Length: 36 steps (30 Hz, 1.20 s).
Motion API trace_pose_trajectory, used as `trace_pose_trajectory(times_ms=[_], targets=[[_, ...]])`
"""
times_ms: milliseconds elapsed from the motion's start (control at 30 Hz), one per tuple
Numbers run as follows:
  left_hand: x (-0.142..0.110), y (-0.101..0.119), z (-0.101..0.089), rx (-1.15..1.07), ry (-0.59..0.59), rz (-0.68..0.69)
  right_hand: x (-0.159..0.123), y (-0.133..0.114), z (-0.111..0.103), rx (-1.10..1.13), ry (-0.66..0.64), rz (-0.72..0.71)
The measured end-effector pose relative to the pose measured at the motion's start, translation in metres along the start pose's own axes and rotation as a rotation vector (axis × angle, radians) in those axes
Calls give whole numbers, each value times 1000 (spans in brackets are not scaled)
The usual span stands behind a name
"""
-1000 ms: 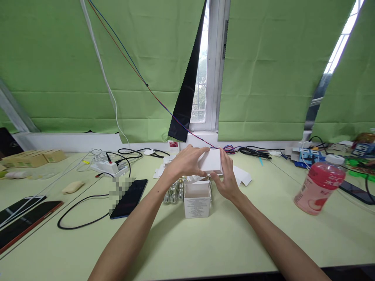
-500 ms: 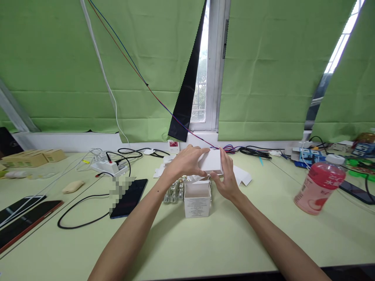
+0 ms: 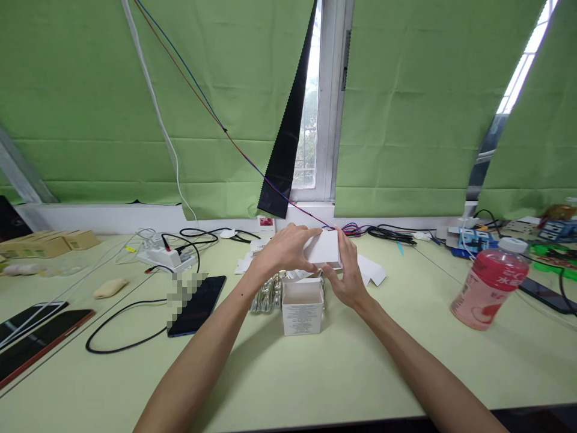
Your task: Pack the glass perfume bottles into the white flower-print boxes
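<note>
Between my two hands is a white box [image 3: 323, 249], held above the table. My left hand [image 3: 288, 248] grips its left side, with the thumb along the lower edge. My right hand [image 3: 347, 270] closes on the right side, fingers up along the edge and thumb beneath. Just below and nearer to me stands an open white carton [image 3: 302, 316] with printed text on its front; its inside is only partly visible. Behind the carton lie several shiny clear packets [image 3: 267, 296], partly covered by my hands. A folded white card piece [image 3: 372, 270] rests to the right.
On the left are a dark tablet [image 3: 198, 307], a power strip [image 3: 166, 257] with cables, and cardboard boxes [image 3: 51, 243]. A pink drink bottle [image 3: 489, 285] stands at the right, near a phone [image 3: 545, 294]. Black cables [image 3: 392, 234] lie along the back.
Almost nothing differs. Both hands keep the same hold on the white box, and the whole view has shifted very slightly.
</note>
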<state>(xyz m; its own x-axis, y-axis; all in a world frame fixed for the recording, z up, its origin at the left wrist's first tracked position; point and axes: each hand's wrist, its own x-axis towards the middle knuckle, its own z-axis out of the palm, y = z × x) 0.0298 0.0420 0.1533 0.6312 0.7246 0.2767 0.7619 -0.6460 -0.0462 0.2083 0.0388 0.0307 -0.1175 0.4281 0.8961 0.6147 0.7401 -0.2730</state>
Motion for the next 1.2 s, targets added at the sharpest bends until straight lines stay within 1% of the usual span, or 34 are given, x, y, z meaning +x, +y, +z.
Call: trace_pose_trajectory(times_ms=[600, 733, 900, 1200], targets=[[0, 3, -1, 14, 5, -19, 1, 0, 0, 58, 56, -1], [-1, 0, 0, 25, 15, -12, 0, 1, 0, 78, 61, -1], [0, -2, 2, 77, 24, 1, 0, 3, 1, 90, 61, 16], [0, 2, 3, 181, 58, 5, 1, 2, 2, 105, 52, 44]])
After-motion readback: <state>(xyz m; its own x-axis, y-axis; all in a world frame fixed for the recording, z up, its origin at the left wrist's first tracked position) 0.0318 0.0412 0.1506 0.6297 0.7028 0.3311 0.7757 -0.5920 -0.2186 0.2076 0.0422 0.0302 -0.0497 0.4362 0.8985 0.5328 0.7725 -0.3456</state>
